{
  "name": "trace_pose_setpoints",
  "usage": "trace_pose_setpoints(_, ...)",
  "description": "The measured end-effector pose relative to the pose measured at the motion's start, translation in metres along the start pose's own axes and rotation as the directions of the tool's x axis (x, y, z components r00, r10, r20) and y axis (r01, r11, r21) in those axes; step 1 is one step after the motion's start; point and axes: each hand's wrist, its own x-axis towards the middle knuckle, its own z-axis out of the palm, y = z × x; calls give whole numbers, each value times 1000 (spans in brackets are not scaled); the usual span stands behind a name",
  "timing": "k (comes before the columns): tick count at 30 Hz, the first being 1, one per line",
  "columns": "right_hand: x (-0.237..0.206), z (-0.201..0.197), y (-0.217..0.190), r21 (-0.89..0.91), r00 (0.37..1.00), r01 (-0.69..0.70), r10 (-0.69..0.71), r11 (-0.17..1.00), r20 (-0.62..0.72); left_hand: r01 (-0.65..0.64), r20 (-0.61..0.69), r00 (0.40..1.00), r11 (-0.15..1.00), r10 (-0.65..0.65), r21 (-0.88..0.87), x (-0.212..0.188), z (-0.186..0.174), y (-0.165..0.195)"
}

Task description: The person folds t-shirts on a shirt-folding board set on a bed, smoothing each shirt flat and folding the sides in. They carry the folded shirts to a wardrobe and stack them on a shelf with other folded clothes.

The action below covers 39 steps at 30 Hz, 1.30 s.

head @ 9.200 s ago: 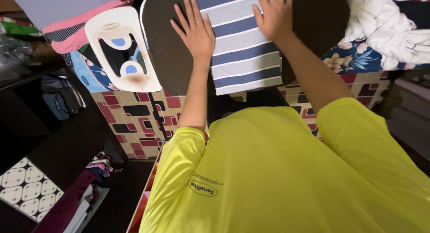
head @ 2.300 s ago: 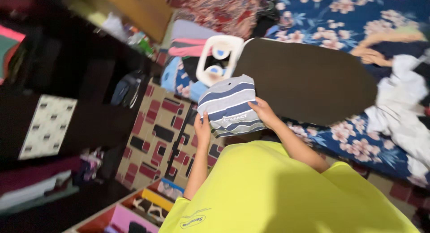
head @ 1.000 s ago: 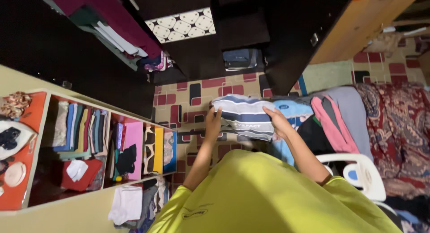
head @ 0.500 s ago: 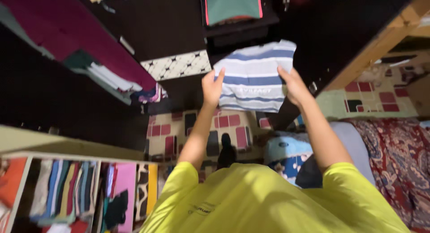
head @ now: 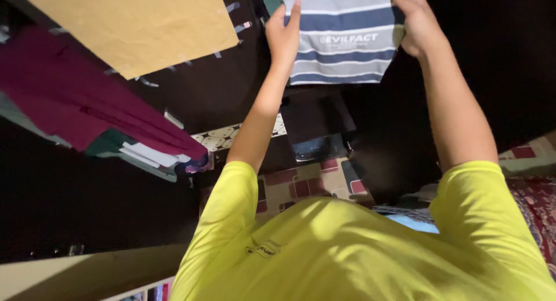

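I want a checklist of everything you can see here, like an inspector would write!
Surface: dark shelf unit, dim inside.
Job's things: folded striped shirt, grey, blue and white, held up high.
Clutter: maroon clothes stacked on a shelf at left; tan board above.
Grippers: left hand and right hand grip the shirt's two sides.
Cables: nothing seen.
Surroundings: checked floor mat; patterned red fabric at right.

Both arms raised and stretched far, in yellow short sleeves. Left hand (head: 284, 37) pinching at the left, fingers straight. Right hand (head: 418, 26) curled closed at the right.
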Motion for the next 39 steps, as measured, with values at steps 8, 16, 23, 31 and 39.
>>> trace_pose_setpoints(8,74,14,9,-158,982,-157,137,975,-128,7,-127,992,991,10,134,60,15,-33)
trace_pose_setpoints(16,146,16,49,-8,957,-286,286,958,53,259,-174,951,966,-256,-6,90,27,-96)
trace_pose_setpoints(23,192,5,77,311,828,-558,542,769,146,583,-234,765,800,-600,-142,117,42,-128)
trace_pose_setpoints(31,219,12,81,57,954,-298,300,953,-21,247,-78,966,969,-248,-23,140,47,-143)
trace_pose_setpoints(39,244,9,115,-112,920,-390,383,914,-78,164,-198,975,919,-97,359,119,42,-184)
